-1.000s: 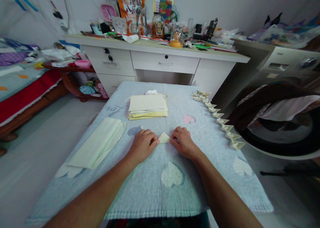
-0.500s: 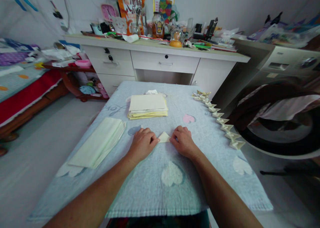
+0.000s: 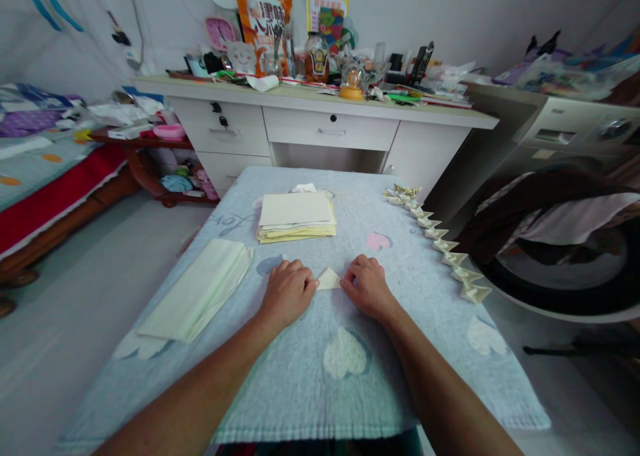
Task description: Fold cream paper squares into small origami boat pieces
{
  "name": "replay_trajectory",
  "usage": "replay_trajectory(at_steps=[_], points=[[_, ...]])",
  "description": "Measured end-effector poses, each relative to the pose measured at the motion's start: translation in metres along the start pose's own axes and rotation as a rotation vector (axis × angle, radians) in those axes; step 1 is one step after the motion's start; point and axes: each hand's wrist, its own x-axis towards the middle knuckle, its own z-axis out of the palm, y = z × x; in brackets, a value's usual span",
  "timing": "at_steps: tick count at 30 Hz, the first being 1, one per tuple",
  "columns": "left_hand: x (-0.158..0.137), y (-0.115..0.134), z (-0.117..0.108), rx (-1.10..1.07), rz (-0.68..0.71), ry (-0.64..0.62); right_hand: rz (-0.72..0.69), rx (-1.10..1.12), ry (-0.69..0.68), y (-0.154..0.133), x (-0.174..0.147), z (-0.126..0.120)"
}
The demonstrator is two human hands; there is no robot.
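A small cream folded paper point(image 3: 329, 279), triangular at the top, lies on the cloth-covered table between my hands. My left hand point(image 3: 291, 286) pinches its left corner, fingers curled. At its right corner my right hand point(image 3: 367, 284) grips it with thumb and fingertips. Beyond my hands sits a stack of cream and yellow paper sheets point(image 3: 296, 211). Left of my left hand lies a long, pale green folded paper bundle point(image 3: 197, 289). A row of several folded paper boats point(image 3: 444, 245) runs along the table's right side, with a patterned one at the far end.
The table wears a light blue cloth point(image 3: 280, 389) with heart prints. Behind it stands a white desk point(image 3: 330, 126) crowded with jars, packets and small items. A washing machine point(image 3: 565, 136) with laundry hanging from its door is at right, a bed point(image 3: 55, 169) at left.
The scene sits slightly lower in the view. Both hands keep their hold on the folded paper, with hardly any visible movement.
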Motion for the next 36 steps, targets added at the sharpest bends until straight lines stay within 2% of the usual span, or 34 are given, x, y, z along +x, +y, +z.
replay_trajectory(at_steps=[10,17,21,24,29,36], points=[[-0.002,0.006,-0.001,0.137,-0.011,-0.018,0.063,-0.073,-0.069,-0.006,0.001,-0.004],[-0.002,0.006,0.003,0.115,-0.033,0.000,0.061,-0.072,-0.036,-0.006,0.001,-0.002],[-0.002,0.004,0.004,0.041,-0.038,0.057,0.061,-0.067,-0.017,-0.006,-0.001,-0.002],[-0.001,0.001,0.007,-0.049,0.038,0.091,0.062,-0.067,-0.022,-0.007,-0.001,-0.002],[0.002,-0.005,0.012,-0.167,0.203,0.068,0.067,-0.070,-0.033,-0.006,-0.001,-0.002],[0.003,-0.009,0.015,-0.180,0.200,0.077,0.081,-0.041,-0.056,-0.001,-0.001,-0.006]])
